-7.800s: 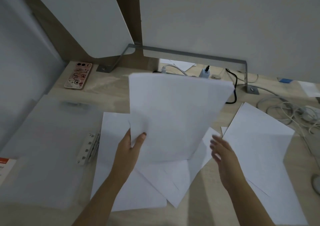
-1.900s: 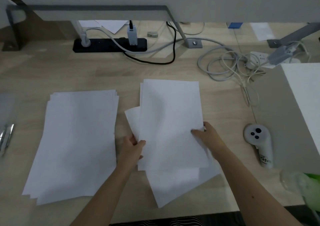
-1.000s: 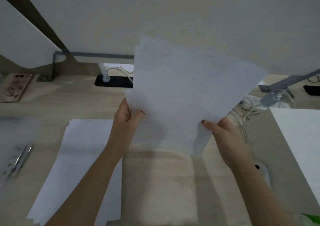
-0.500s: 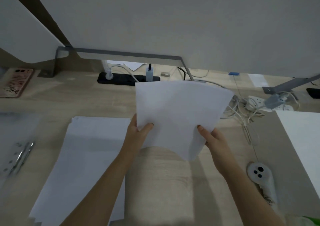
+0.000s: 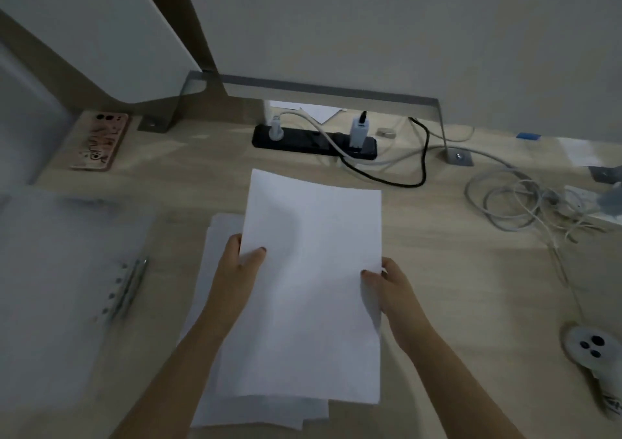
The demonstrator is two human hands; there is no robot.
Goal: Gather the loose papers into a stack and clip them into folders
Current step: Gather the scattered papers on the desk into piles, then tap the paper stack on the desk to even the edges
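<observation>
A sheaf of white papers [image 5: 313, 290] is held low over the wooden desk [image 5: 454, 270], partly covering a second stack of white papers [image 5: 215, 263] that lies under its left side. My left hand [image 5: 239, 270] grips the sheaf's left edge, thumb on top. My right hand [image 5: 387, 287] pinches its right edge. At the left lies an open translucent folder [image 5: 57, 270] with a metal clip bar [image 5: 124, 290] along its spine.
A phone in a pink case [image 5: 99, 144] lies at the back left. A black power strip [image 5: 314, 141] with plugs and a tangle of white cables [image 5: 525, 206] sit at the back and right. A white controller [image 5: 595, 361] lies near the right edge. Grey divider panels stand behind.
The sheaf, held upright and fanned a second ago, has come down and leftward, and now overlaps the stack on the desk. Both hands keep their grip on its sides.
</observation>
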